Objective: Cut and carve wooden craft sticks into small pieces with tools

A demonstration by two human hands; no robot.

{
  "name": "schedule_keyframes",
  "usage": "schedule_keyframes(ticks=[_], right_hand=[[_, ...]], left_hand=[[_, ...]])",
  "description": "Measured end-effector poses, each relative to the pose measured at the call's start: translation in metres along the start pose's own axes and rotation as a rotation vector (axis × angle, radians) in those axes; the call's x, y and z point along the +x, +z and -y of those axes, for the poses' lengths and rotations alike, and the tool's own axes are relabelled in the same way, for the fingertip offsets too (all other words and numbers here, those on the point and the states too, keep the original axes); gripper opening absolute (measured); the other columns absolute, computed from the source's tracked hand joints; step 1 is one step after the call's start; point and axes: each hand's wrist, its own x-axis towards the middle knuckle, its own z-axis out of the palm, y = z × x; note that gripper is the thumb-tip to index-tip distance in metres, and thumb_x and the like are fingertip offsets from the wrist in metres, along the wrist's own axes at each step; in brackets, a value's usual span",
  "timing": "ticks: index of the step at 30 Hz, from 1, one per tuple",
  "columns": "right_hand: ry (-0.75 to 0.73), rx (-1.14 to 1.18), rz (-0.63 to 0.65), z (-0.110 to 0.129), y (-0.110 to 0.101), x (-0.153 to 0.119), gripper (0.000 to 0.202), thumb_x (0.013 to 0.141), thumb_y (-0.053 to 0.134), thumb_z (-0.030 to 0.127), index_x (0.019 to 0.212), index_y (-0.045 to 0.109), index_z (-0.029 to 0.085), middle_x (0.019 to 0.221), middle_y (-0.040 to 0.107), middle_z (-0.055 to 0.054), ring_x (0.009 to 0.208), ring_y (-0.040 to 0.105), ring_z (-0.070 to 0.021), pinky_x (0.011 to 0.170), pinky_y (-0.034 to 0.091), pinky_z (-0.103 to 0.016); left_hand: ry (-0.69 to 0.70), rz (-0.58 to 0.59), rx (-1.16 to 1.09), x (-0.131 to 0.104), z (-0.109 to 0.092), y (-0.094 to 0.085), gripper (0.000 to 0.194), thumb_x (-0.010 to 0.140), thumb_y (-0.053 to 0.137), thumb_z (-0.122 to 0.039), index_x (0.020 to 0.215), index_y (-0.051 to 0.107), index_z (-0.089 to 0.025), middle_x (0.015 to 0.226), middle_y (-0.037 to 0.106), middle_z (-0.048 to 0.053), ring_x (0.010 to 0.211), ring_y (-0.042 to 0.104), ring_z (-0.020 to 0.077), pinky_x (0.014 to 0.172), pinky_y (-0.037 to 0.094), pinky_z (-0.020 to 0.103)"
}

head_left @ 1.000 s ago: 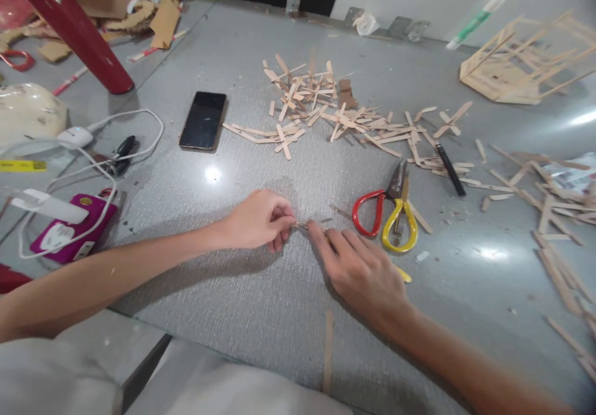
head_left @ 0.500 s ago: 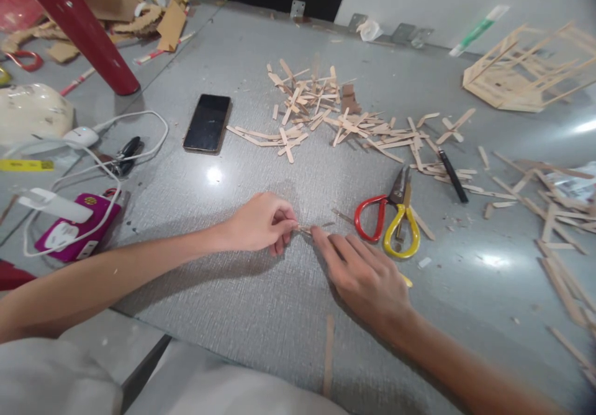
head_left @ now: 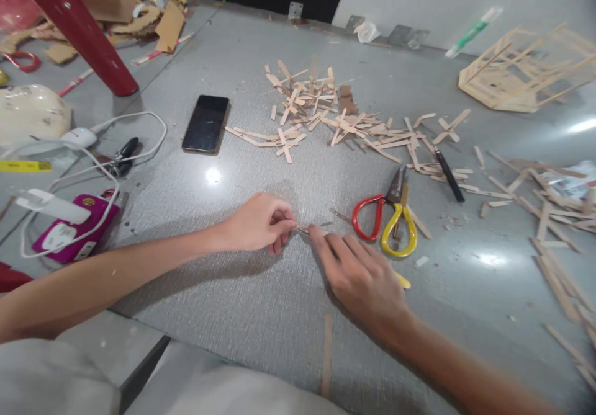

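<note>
While our left hand (head_left: 258, 223) pinches a thin wooden sliver (head_left: 302, 228) on the tabletop (head_left: 261, 303), our right hand (head_left: 361, 275) touches it with fingers (head_left: 316, 238) together; scissors (head_left: 388, 219) lie beside, many sticks (head_left: 326, 114) uncut.

Grey table (head_left: 261, 316): phone (head_left: 205, 124), wooden stick pile (head_left: 326, 114), red-yellow scissors (head_left: 388, 219), black pen (head_left: 449, 174), stick frame (head_left: 521, 74).

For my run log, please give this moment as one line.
left hand: pinches stick piece | right hand: fingertip on same piece | scissors: on table, right of hands
</note>
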Motion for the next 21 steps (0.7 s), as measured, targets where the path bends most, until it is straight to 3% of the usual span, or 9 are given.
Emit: schedule_keyframes(ticks=[7,21], right_hand=[[-0.020,-0.082,0.038,0.0049,-0.0052,0.0056,0.027,0.093,0.050,0.007,0.112,0.069,0.006,0.070,0.059,-0.004,0.064,0.050,-0.0193,0.062,0.030,-0.033],[0.005,-0.111,0.098,0.0091,-0.0062,0.0105,0.030,0.090,0.050,0.005,0.116,0.066,0.005,0.073,0.061,-0.004,0.065,0.054,-0.0193,0.062,0.034,-0.033]], left_hand=[[0.015,-0.002,0.009,0.0021,0.0014,0.0005,0.026,0.096,0.051,-0.012,0.071,0.058,-0.013,0.056,0.063,0.000,0.045,0.064,0.0111,0.041,0.053,0.019],[-0.017,-0.024,-0.007,0.0025,-0.0019,0.0025,0.027,0.096,0.050,-0.008,0.071,0.057,-0.013,0.054,0.063,-0.001,0.044,0.064,0.0112,0.041,0.053,0.018]])
